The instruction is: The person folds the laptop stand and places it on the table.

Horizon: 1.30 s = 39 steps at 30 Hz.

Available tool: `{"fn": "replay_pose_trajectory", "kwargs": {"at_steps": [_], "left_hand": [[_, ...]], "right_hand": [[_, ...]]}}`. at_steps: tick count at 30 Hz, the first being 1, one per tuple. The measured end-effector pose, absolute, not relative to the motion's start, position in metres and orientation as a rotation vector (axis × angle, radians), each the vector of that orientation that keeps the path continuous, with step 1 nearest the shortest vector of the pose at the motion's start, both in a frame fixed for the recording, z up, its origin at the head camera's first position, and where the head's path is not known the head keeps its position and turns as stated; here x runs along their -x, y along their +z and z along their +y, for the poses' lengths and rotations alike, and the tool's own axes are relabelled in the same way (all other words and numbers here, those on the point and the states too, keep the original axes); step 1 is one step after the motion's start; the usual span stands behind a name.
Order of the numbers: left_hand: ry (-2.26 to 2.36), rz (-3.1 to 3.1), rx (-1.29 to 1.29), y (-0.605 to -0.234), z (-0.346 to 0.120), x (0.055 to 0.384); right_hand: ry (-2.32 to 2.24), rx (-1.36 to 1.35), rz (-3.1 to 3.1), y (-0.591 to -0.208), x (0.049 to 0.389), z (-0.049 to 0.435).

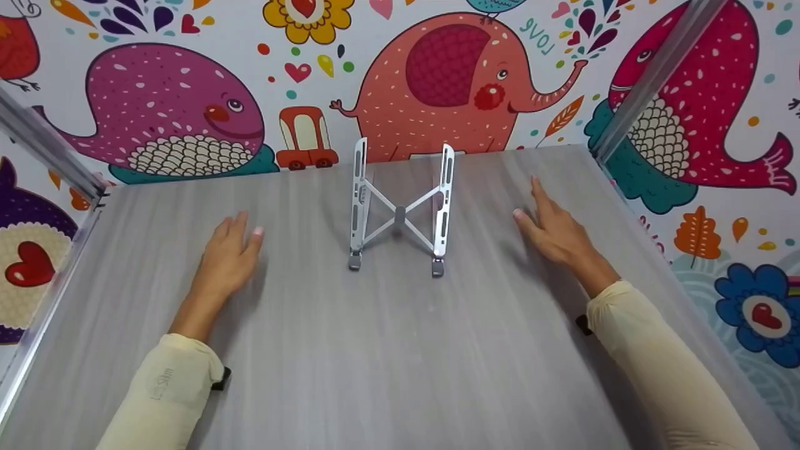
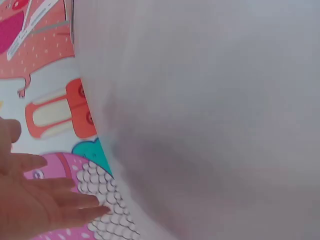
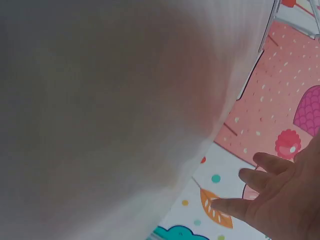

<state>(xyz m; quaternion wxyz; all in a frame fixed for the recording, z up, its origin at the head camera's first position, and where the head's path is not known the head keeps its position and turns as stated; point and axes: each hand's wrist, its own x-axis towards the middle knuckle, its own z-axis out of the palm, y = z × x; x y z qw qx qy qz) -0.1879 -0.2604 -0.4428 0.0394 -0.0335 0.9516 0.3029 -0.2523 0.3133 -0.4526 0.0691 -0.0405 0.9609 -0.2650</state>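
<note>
A silver folding laptop stand (image 1: 400, 215) stands opened out near the back of the table, its two slotted side rails joined by crossed bars at a grey hub. To its left, my left hand (image 1: 226, 259) is held over the table with fingers extended, apart from the stand. My right hand (image 1: 558, 234) is on the other side, fingers also straight and holding nothing. Each wrist view shows its own hand, the left (image 2: 47, 200) and the right (image 3: 285, 190), with spread fingers and nothing in them. Part of the stand (image 2: 32, 30) appears at the left wrist view's upper corner.
The grey wood-grain table (image 1: 375, 362) meets a wall (image 1: 437, 125) printed with cartoon animals. Metal posts (image 1: 656, 81) rise at the back corners, and a metal rail (image 1: 44, 325) runs along the left edge. Pale sleeves (image 1: 159, 387) cover both forearms.
</note>
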Motion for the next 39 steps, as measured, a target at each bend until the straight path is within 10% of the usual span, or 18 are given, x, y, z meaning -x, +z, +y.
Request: {"fn": "replay_pose_trajectory", "kwargs": {"at_steps": [39], "left_hand": [[1.945,2.238,0.099,-0.463,-0.117,0.275]], "right_hand": [[-1.661,0.166,2.554,-0.463,0.273,0.175]]}}
